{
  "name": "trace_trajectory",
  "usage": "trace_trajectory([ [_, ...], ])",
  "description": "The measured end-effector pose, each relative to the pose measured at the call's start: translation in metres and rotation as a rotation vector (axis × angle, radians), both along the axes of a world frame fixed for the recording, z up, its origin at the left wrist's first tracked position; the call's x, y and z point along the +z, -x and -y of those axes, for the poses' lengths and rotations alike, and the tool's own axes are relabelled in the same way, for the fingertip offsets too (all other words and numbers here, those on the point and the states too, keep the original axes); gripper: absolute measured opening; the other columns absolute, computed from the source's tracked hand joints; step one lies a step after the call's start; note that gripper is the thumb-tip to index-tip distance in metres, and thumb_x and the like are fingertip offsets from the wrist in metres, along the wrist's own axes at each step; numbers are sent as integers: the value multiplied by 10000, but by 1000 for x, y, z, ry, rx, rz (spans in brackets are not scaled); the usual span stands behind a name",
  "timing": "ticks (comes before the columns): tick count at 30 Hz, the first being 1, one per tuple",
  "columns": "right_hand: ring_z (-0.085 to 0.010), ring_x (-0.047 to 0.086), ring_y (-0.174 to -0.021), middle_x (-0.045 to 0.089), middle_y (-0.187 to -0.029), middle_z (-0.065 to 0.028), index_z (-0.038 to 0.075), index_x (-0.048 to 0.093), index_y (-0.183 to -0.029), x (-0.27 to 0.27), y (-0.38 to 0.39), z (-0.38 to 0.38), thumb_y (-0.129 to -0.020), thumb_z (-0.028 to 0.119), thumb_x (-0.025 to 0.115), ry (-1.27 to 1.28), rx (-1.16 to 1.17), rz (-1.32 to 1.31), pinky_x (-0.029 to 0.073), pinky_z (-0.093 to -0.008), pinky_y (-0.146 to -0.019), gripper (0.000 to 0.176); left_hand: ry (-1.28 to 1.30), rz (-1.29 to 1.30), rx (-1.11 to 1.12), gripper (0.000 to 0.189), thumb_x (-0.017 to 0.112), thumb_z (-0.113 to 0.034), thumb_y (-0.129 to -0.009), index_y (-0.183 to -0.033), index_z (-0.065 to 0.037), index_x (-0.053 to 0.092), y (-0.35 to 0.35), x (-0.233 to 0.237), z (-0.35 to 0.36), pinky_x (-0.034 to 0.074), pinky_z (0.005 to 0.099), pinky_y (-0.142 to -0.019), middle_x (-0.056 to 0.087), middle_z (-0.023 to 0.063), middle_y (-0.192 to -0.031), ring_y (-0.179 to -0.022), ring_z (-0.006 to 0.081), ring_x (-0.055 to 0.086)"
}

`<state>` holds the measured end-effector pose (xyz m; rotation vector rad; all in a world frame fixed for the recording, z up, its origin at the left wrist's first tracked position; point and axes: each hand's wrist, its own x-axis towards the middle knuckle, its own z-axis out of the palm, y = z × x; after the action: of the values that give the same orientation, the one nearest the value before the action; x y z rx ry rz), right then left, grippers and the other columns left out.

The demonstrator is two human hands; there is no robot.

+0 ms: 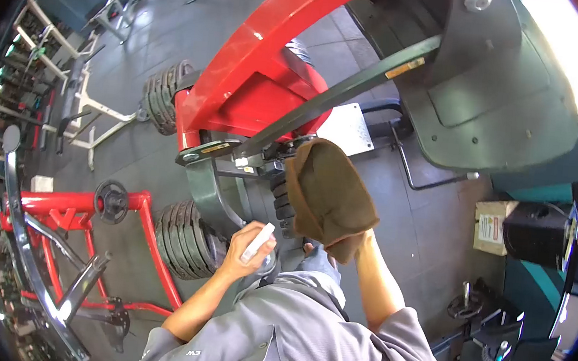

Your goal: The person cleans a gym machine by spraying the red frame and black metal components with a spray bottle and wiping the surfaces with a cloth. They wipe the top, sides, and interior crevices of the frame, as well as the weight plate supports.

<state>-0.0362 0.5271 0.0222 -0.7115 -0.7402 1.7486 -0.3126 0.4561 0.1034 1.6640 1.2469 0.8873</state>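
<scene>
At the far left, a white frame (94, 105) stands in the upper part of the picture, above a red frame (147, 243) whose near leg slopes down to the lower centre-left. Dark floor (141, 159) runs between the two, up to the weight plates (182, 241) just left of centre. Beside these plates, the left hand (239, 254) is closed around a spray bottle (259, 242), its white head upright but tilted, its clear body partly hidden. Above, a machine's red arm (248, 58) curves from centre-left to the top edge, with a long dark bar crossing below it. At centre, a brown cloth (335, 195) drapes over the right hand, covering it, so its grip cannot be told; only the wrist (365, 243) shows below the cloth's lower edge. The cloth's upper edge lies close to the machine's joint. Right of it, floor stretches to a cardboard box (493, 227) and a black case at the right edge. A large grey-green pad (496, 120) overhangs the upper right.
</scene>
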Motion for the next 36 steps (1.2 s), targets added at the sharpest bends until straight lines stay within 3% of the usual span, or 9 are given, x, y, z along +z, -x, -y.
trace_trajectory([
  [7, -187, 504, -1242, 556, -1337, -93, 51, 503, -1348, -7, 21, -42, -959, 261, 590, -100, 214, -11, 404, -357, -1083, 450, 176, 205, 472, 311, 773, -293, -868, -943, -29, 627, -18, -3, -73, 477, 290, -731, 598, 38, -904, -813, 140, 584],
  [11, -186, 498, -1248, 547, -1348, -91, 59, 491, -1363, -9, 12, -47, -966, 259, 576, -135, 275, 21, 398, -356, -1091, 452, 410, 450, 169, 289, 792, -266, -851, -1000, -83, 625, 8, 8, -105, 436, 233, -653, 580, -37, -814, -716, 66, 534],
  [16, -185, 491, -1255, 536, -1362, -87, 69, 475, -1381, -19, 6, -41, -974, 257, 558, -171, 318, 68, 390, -355, -1100, 456, 234, -105, 114, 253, 804, -232, -809, -888, -39, 661, -6, 55, -112, 465, 263, -680, 630, 10, -831, -769, 95, 576],
  [21, -184, 484, -1262, 525, -1376, -84, 79, 459, -1400, -41, 23, -17, -982, 254, 540, -241, 155, 128, 382, -353, -1110, 461, -128, -685, -468, 328, 788, -309, -791, -953, -51, 669, -72, 74, -97, 525, 439, -824, 669, 129, -945, -1017, 365, 639],
  [23, -188, 491, -1246, 525, -1359, -81, 78, 444, -1406, -55, 27, -5, -987, 253, 525, -232, 27, 169, 385, -353, -1110, 461, -202, -378, -526, 328, 758, -330, -832, -965, -43, 671, -73, 11, -81, 519, 420, -848, 665, 144, -977, -1063, 352, 629],
  [25, -196, 507, -1210, 530, -1320, -77, 74, 419, -1411, -64, 26, 4, -994, 250, 503, -184, -85, 194, 393, -354, -1105, 460, -81, -131, -421, 341, 754, -330, -846, -983, -29, 670, -81, 13, -82, 514, 408, -860, 638, 166, -1014, -1066, 340, 630],
  [27, -199, 511, -1200, 528, -1315, -77, 68, 426, -1399, -55, 7, 2, -982, 255, 518, 337, -89, -478, 396, -348, -1095, 466, -4, 99, -262, 284, 717, -254, -888, -988, 5, 658, -77, -10, -75, 500, 367, -848, 597, 159, -1090, -967, 300, 625],
  [32, -171, 523, -1111, 545, -1218, -26, 112, 482, -1263, -50, -57, 2, -952, 298, 587, 131, -50, 554, 417, -326, -1011, 377, -95, 194, 145, 150, 640, -147, -921, -941, 1, 636, -84, -21, -77, 511, 334, -713, 632, 106, -884, -792, 224, 643],
  [36, -187, 549, -1088, 551, -1197, -46, 80, 481, -1254, -2, -68, -11, -971, 242, 585, 31, 84, -257, 465, -355, -948, 342, -129, 120, 505, 163, 603, -142, -944, -875, 5, 624, -44, -15, -135, 492, 386, -602, 615, 139, -742, -629, 277, 610],
])
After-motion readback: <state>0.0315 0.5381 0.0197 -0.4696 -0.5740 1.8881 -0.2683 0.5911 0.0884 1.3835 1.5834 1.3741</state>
